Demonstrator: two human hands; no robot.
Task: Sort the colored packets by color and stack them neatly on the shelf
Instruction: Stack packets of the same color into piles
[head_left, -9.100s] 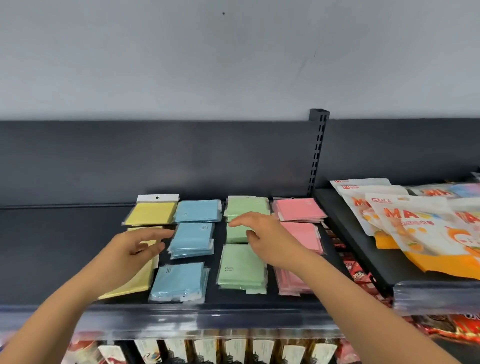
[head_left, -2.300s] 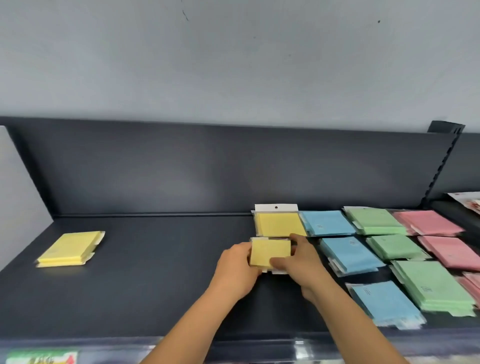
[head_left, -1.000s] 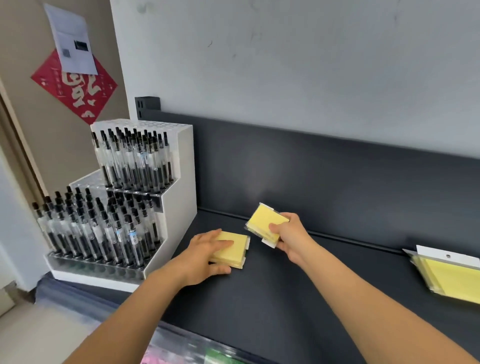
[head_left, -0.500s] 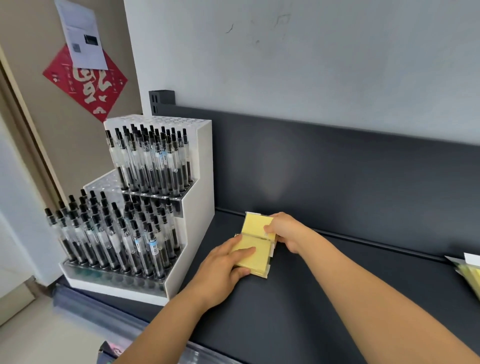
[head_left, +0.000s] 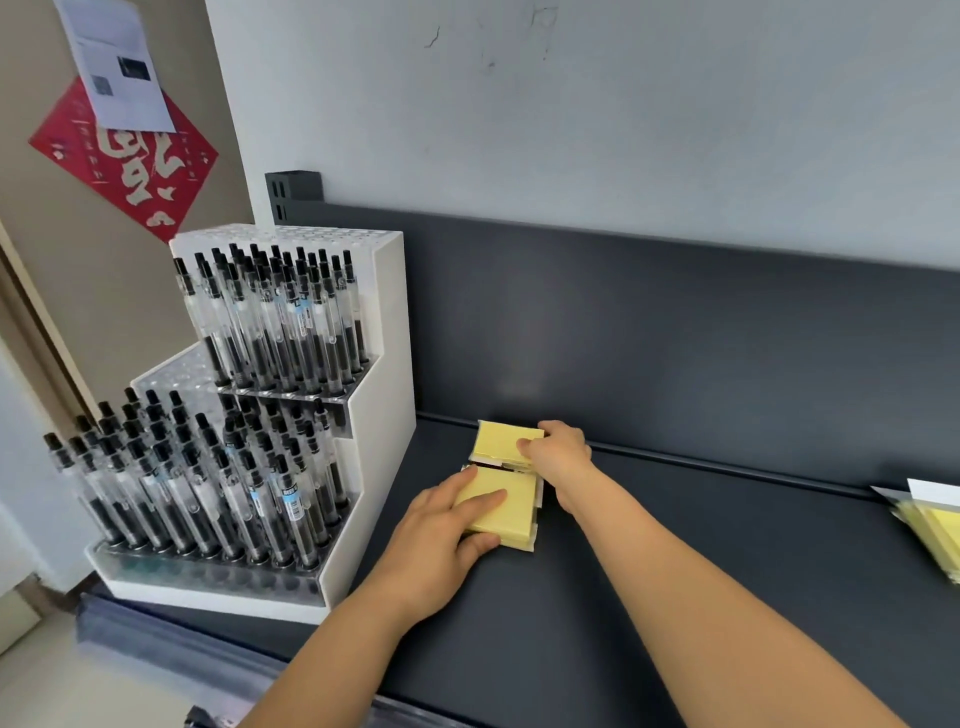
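Note:
Two small stacks of yellow packets lie on the dark shelf (head_left: 727, 571), one behind the other. My left hand (head_left: 441, 540) grips the near yellow stack (head_left: 511, 512), fingers on top and thumb at its front edge. My right hand (head_left: 558, 454) holds the far yellow stack (head_left: 501, 441) at its right edge, set down close to the shelf's back panel. A third pile of yellow packets (head_left: 930, 525) with a white hang tab shows at the right edge, blurred and partly cut off.
A white stepped pen display (head_left: 270, 415) full of black-capped pens stands directly left of the stacks. The shelf's dark back panel (head_left: 675, 338) rises behind them. Dark shelf surface stretches between my arms and the right-hand pile. A red paper decoration hangs on the wall at the left.
My right hand carried the yellow stack in from the right and set it down behind the near stack, which my left hand kept holding. The view shifted slightly.

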